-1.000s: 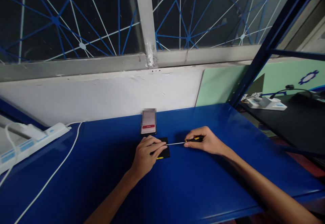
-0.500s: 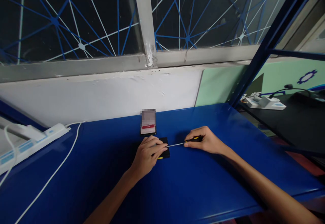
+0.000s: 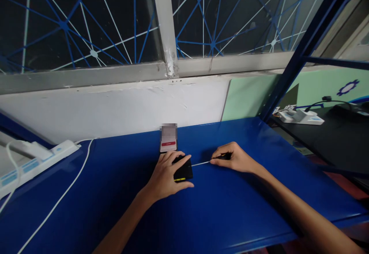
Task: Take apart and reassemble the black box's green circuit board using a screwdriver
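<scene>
My left hand (image 3: 164,175) lies on the blue surface (image 3: 219,208) with its fingers curled around a small flat black box (image 3: 184,169). My thumb runs along the near edge of the box and my fingertips reach over its far edge, so the grip is loosely closed on the box and pins it flat to the surface. A thin yellow stripe shows on the near edge of the box, just above my thumb.

My right hand (image 3: 235,158) rests on the surface to the right of the box, apart from my left hand. Its grip is pinched shut around the dark handle of a screwdriver (image 3: 211,160), with the fingertips at the front of the handle. The thin metal shaft points left, lying low and nearly level over the surface, and its tip reaches the right edge of the box; I cannot tell whether the tip touches it.

Just behind the box, touching or almost touching my left fingertips, a phone (image 3: 168,140) stands propped up with a red bar on its screen. Far to the left a white power strip (image 3: 31,161) lies at the edge of the surface, and a white cable (image 3: 66,192) trails from there toward me. A white wall and a window with a blue and white grille rise behind the surface.
</scene>
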Action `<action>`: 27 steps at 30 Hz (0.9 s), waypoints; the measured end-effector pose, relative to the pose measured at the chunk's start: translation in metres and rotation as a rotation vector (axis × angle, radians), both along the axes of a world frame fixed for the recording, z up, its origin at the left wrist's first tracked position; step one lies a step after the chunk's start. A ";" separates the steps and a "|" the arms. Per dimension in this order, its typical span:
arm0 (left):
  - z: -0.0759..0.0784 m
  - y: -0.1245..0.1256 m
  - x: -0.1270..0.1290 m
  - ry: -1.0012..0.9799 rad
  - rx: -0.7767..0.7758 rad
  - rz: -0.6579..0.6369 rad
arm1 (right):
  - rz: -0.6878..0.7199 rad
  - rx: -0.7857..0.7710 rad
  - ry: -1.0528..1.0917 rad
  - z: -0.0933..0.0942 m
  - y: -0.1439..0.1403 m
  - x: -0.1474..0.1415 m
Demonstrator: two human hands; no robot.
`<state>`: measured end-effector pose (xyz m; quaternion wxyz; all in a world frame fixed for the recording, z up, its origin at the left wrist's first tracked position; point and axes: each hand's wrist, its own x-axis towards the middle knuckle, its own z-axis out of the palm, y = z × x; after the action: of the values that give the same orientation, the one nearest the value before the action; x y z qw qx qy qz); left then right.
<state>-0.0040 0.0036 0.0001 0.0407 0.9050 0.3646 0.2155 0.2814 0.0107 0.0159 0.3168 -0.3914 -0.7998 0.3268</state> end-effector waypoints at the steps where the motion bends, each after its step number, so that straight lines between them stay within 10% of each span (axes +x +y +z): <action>1: -0.001 0.001 -0.001 0.027 0.002 -0.001 | -0.003 -0.018 -0.009 -0.001 0.001 0.002; 27: -0.004 -0.001 0.001 0.013 0.016 -0.004 | 0.078 -0.215 -0.044 -0.011 0.006 0.008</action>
<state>-0.0034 0.0025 -0.0035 0.0317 0.9074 0.3612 0.2127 0.2890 0.0171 0.0046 0.2423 -0.3988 -0.7815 0.4141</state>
